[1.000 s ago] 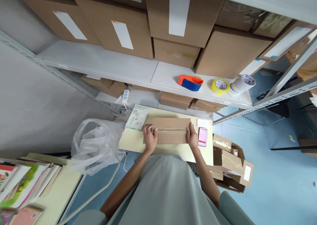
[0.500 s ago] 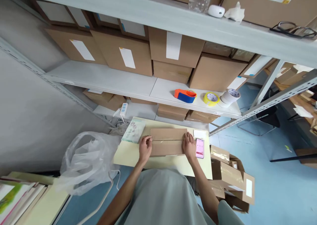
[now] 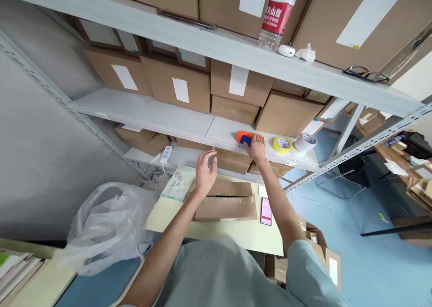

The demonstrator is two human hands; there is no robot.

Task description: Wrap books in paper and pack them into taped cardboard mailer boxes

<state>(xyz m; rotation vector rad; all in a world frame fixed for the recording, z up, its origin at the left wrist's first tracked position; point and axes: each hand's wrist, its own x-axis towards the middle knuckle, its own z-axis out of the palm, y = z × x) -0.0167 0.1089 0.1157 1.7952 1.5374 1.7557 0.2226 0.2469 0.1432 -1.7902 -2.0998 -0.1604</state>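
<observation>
My right hand [image 3: 257,149] reaches to the middle shelf, its fingers wrapped over an orange and blue tape dispenser [image 3: 243,137]. My left hand [image 3: 205,171] is raised in front of the shelf's edge, fingers apart and holding nothing. Below it, a long cardboard box [image 3: 225,208] lies on the pale yellow table [image 3: 216,229]. A gap shows between its top flaps. To the right of the dispenser stand a roll of yellow tape [image 3: 282,145] and white tape rolls [image 3: 304,143].
A phone [image 3: 266,211] lies right of the box, a printed green sheet [image 3: 178,183] to its left. A plastic bag [image 3: 104,226] hangs at left. Cartons [image 3: 317,244] are piled on the floor at right. The upper shelf holds a water bottle [image 3: 277,16] and glasses [image 3: 366,74].
Both hands have left the box. My right hand has moved up and forward onto the tape dispenser; my left has lifted and opened. The box flaps have parted slightly. The view has shifted.
</observation>
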